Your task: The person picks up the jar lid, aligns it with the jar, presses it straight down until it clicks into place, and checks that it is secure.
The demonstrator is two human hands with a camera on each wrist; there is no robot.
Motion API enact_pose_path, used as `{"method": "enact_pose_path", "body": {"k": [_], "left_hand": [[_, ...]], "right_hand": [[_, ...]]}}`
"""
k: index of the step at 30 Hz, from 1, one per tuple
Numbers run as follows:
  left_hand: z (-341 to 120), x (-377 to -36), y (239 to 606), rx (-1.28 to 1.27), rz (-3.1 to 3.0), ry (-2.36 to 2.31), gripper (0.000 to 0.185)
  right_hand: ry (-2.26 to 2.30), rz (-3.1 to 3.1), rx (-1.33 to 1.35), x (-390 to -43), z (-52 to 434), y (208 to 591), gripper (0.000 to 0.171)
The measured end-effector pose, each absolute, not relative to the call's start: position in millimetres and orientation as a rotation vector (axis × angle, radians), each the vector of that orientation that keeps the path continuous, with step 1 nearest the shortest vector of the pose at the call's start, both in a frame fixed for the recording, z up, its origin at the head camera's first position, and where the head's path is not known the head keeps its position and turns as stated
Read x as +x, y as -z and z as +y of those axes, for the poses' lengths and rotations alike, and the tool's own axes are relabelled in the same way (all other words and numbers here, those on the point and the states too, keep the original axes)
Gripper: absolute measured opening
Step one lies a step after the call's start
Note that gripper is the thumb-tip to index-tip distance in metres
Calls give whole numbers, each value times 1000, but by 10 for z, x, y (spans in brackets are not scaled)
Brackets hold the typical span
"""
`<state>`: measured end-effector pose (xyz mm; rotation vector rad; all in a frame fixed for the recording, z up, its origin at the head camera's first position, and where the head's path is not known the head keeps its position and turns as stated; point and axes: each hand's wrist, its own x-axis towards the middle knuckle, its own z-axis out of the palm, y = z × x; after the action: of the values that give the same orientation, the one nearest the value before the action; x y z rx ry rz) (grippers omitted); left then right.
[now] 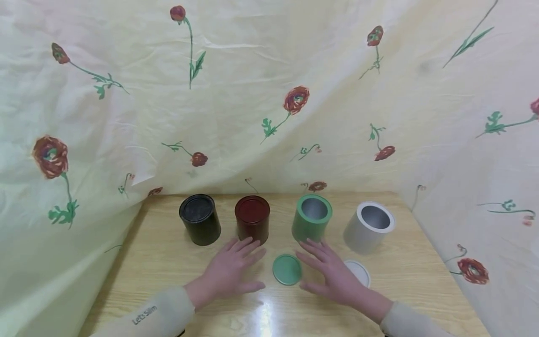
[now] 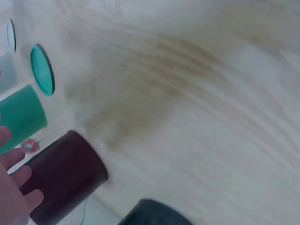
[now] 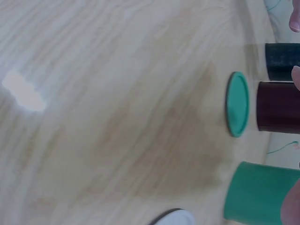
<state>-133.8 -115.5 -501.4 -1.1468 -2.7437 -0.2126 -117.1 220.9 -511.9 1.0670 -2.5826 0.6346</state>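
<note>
Green lid is lying flat on the surface, between both hands. Left hand and right hand are resting beside it, each grip wide, fingers spread, holding nothing

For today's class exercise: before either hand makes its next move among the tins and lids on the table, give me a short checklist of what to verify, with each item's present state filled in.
1. Left hand free of any object: ok, fingers straight, flat above the table near the red tin.
2. Right hand free: ok, open, holding nothing.
3. Green lid reachable: ok, it lies flat between the two hands.
4. Green tin open and upright: ok.
5. White lid unobstructed: not ok, the right hand partly covers it.
6. Black tin and red tin closed: ok, both lids sit on top.
</note>
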Motion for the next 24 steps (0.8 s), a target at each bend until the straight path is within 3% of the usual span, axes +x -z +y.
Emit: {"method": "enact_pose_path", "body": {"k": [24], "left_hand": [[-818, -1254, 5586, -951, -2919, 419, 80]], "right_hand": [[-676, -2796, 936, -1154, 2275, 5557, 74]]}}
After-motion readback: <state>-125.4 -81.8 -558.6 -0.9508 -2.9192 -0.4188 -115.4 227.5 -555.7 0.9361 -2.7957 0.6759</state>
